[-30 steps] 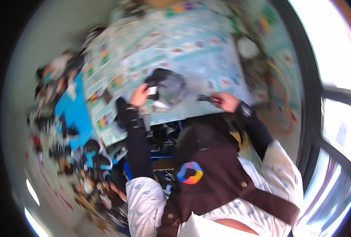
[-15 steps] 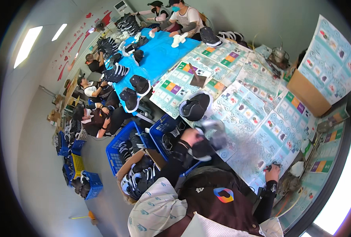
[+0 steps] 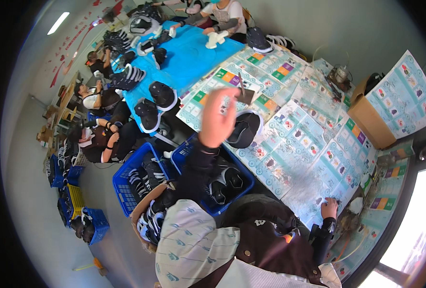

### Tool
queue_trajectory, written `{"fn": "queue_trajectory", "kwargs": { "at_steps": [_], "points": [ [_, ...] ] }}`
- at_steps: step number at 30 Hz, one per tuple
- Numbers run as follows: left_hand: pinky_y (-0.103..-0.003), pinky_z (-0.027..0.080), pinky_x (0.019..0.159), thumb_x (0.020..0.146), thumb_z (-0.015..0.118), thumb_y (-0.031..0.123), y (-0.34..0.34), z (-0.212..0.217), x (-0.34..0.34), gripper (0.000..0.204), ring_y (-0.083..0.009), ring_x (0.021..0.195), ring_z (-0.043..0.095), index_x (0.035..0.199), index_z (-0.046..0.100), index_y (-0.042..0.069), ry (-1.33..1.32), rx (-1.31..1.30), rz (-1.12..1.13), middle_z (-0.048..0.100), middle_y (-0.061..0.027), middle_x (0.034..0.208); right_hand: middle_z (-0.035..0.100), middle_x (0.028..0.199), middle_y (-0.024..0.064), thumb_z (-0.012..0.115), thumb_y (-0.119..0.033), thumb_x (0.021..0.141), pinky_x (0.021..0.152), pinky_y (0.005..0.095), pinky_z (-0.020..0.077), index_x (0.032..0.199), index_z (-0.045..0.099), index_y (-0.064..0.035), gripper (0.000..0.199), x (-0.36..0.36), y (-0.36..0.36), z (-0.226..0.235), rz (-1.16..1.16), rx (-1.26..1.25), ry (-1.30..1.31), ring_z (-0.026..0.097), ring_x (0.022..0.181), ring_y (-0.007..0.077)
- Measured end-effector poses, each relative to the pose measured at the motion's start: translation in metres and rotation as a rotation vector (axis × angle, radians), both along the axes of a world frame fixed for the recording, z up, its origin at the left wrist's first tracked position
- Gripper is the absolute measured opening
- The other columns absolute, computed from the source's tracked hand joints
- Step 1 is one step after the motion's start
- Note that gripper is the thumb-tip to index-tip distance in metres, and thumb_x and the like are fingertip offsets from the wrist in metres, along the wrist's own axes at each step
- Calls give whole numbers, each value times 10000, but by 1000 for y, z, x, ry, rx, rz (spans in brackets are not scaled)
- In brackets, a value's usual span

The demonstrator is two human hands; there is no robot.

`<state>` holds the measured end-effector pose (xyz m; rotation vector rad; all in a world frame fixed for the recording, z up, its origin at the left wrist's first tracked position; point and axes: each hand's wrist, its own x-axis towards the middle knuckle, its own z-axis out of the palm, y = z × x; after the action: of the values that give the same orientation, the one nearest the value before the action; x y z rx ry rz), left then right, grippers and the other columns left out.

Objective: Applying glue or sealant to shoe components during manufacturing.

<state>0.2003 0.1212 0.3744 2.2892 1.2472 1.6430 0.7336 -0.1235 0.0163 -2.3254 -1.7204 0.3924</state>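
My left hand [image 3: 217, 117] is raised over the table's left edge, its fingers loosely apart and nothing visible in them. Just right of it, a dark shoe with a white sole edge [image 3: 244, 134] stands on the printed sheets, partly covered by the hand. My right hand [image 3: 329, 209] rests at the table's near right edge, fingers curled around a small dark thing I cannot make out. Below my left forearm, a blue basket [image 3: 249, 185] holds dark shoes [image 3: 228, 180].
Another blue basket [image 3: 122, 189] and a cardboard box of shoes [image 3: 138, 211] stand at left. A metal piece with an upright rod [image 3: 244, 95] sits on the sheets. More shoes [image 3: 163, 95] line the blue table cover [image 3: 193, 57]. Co-workers sit beyond. A cardboard box [image 3: 373, 120] stands far right.
My left hand has let go of the shoe it held and moved up and left toward the standing shoe. Dark shoes now show in the basket below. The right hand has stayed nearly in place.
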Motion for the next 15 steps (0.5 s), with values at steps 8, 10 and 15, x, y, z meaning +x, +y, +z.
{"fn": "queue_trajectory", "kwargs": {
  "at_steps": [8, 10, 15],
  "points": [
    [-441, 509, 830, 823, 799, 226, 26, -350, -90, 469, -339, 955, 620, 1206, 603, 39, 241, -667, 413, 635, -151, 1017, 667, 1145, 145, 684, -148, 807, 1077, 442, 407, 1076, 685, -47, 287, -55, -6, 67, 2, -84, -15, 565, 1194, 351],
    [-458, 490, 847, 797, 820, 250, 30, -362, -72, 496, -345, 989, 598, 1198, 606, 52, 340, -716, 423, 623, -136, 1032, 665, 1149, 148, 689, -151, 805, 1075, 443, 408, 1079, 684, -45, 293, -58, -22, 69, -40, -109, -64, 565, 1193, 353],
    [-514, 364, 978, 733, 835, 288, 44, -355, -58, 344, -326, 1147, 480, 989, 694, 107, 762, -525, 196, 553, -64, 1098, 647, 1177, 177, 693, -119, 816, 1053, 432, 435, 1106, 672, -37, 302, -99, -6, 100, 14, -117, 6, 572, 1178, 362]
  ]
}}
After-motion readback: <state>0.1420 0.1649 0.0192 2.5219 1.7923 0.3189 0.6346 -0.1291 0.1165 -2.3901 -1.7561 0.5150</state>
